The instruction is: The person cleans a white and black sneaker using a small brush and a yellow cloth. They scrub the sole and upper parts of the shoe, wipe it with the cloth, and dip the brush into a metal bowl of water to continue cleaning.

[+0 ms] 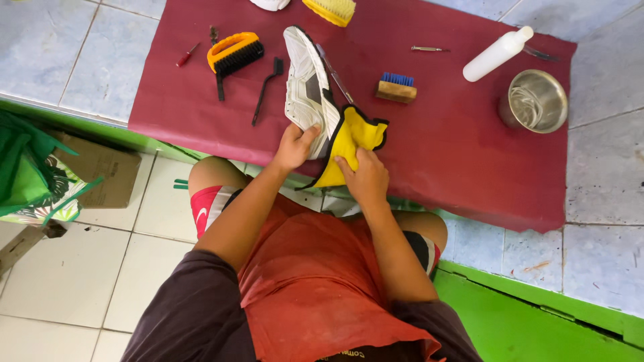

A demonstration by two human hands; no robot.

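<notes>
Left hand point(294, 146) gripping white-grey sneaker point(306, 84) at frame centre; right hand point(365, 177) pressing yellow black-edged cloth point(350, 142) against heel. Wiping looks mid-way; upper half untouched, orange-handled brush point(234, 53) idle upper left.

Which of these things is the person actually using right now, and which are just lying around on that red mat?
In use:
left hand gripping the white sneaker
right hand pressing the yellow cloth against it

Lying about on the maroon mat:
orange-handled brush
thin black brush
small blue-bristled brush
yellow brush
red screwdriver
white squeeze bottle
steel bowl
</notes>
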